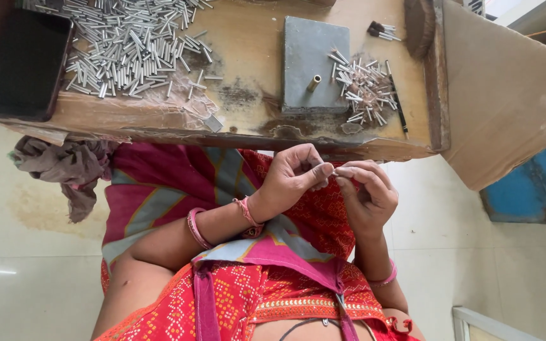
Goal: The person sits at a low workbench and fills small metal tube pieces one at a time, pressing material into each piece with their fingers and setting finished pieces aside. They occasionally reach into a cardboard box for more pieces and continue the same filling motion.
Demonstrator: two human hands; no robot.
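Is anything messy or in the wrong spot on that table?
Yes, a bit. The big pile of metal tubes lies loose and scattered, with strays toward the grey block. A grey rag dangles off the table's edge, and dark stains mark the wood. Both hands, left hand and right hand, pinch one small tube together.

A small silvery metal tube (334,169) lies level, pinched between both hands' fingertips.

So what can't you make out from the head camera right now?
- Small metal piece between left hand and right hand: fingers cover it, too small.
- Pile of metal tubes: cut by top edge.
- Dark bits beside the grey block: too small.
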